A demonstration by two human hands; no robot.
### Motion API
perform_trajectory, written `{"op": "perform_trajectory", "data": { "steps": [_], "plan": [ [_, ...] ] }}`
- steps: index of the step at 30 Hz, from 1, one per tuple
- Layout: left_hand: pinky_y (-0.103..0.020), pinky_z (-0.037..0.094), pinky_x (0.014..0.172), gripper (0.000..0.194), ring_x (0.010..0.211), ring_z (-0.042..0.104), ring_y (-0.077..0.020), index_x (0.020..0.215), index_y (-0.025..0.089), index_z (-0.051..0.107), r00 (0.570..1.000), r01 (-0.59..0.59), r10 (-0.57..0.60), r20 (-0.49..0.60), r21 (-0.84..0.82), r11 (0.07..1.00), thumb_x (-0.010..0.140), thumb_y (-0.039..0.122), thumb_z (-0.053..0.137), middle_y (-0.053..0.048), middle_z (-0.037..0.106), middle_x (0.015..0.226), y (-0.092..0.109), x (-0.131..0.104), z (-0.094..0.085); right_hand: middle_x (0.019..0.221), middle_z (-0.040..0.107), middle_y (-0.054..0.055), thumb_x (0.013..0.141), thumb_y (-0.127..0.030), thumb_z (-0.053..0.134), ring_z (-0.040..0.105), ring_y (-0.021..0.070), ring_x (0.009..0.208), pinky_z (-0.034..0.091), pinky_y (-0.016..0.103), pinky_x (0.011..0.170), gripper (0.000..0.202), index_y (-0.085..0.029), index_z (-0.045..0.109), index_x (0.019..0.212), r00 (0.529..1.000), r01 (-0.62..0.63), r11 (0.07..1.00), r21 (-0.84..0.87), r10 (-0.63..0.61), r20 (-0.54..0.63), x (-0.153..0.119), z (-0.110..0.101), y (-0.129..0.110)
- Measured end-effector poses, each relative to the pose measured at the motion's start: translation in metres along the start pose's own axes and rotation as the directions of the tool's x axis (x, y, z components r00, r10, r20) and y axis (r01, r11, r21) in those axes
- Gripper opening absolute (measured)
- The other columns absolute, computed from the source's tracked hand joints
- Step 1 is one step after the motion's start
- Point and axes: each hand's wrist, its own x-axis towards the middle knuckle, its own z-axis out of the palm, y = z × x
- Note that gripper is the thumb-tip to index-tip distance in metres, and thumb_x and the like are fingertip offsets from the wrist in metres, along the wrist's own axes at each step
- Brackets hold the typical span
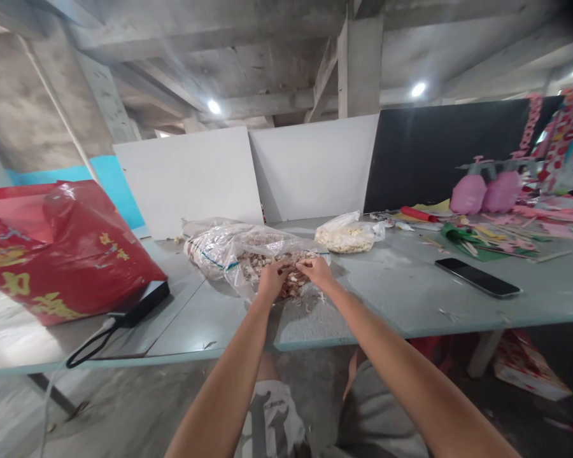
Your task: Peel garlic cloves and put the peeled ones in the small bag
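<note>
A large clear plastic bag [214,245] lies on its side on the table, its mouth towards me. Small reddish-brown and whitish pieces, like garlic cloves with papery skins [293,289], spill out of it. Over this pile, my left hand [273,280] has its thumb and fingers bent together in a pinch. Close beside it, my right hand [318,272] is pinched too, fingertips pointing at the left hand. Whatever sits between the fingers is too small to make out. Behind my right hand stands a smaller clear bag [346,235] of pale, cream-coloured pieces.
A red shopping bag [67,254] stands at left, beside a black device [146,304] with a cable. To the right lie a phone [477,277], coloured paper scraps [487,238] and two pink spray bottles [468,193]. White boards [315,168] line the table's back edge.
</note>
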Motion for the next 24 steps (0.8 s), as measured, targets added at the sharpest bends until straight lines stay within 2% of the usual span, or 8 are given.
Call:
{"op": "perform_trajectory", "data": {
  "steps": [8,16,19,24],
  "plan": [
    [-0.025,0.046,0.074,0.021,0.081,0.064,-0.0175,0.092,0.022,0.069,1.000,0.006,-0.006,0.013,0.023,1.000,0.076,0.027,0.057,-0.003,0.071,0.090,0.002,-0.001,-0.002,0.063,0.067,0.004,0.072,-0.039,0.057,0.066,0.0190,0.062,0.055,0.030,0.058,0.024,-0.015,0.062,0.072,0.999,0.032,0.996,-0.086,-0.033,-0.015,-0.004,0.002,-0.007],
    [-0.029,0.048,0.074,0.024,0.080,0.064,-0.0195,0.093,0.019,0.068,0.999,0.044,-0.043,0.014,-0.165,0.985,0.075,0.031,0.058,-0.005,0.070,0.088,0.003,-0.001,0.001,0.059,0.064,0.002,0.073,-0.029,0.054,0.063,0.0160,0.057,0.050,0.025,0.053,0.015,-0.016,0.059,0.068,0.995,0.072,0.967,-0.244,-0.085,-0.044,-0.006,0.006,-0.009],
    [-0.028,0.047,0.074,0.027,0.082,0.064,-0.0188,0.096,0.018,0.066,0.999,0.020,-0.026,-0.026,-0.208,0.978,0.077,0.033,0.055,-0.006,0.070,0.090,0.005,-0.001,0.002,0.060,0.064,0.002,0.076,-0.029,0.052,0.061,0.0148,0.057,0.047,0.023,0.054,0.015,-0.017,0.058,0.070,0.992,0.086,0.948,-0.308,-0.110,-0.062,-0.006,0.007,-0.010],
    [-0.024,0.045,0.060,0.027,0.062,0.060,-0.0143,0.094,0.017,0.065,1.000,0.013,-0.017,-0.023,-0.178,0.984,0.079,0.036,0.051,-0.004,0.069,0.079,0.005,-0.001,0.004,0.061,0.063,0.002,0.078,-0.028,0.049,0.056,0.0135,0.054,0.044,0.023,0.055,0.015,-0.018,0.060,0.077,0.986,0.106,0.912,-0.396,-0.148,-0.077,-0.010,0.008,-0.015]
  ]
}}
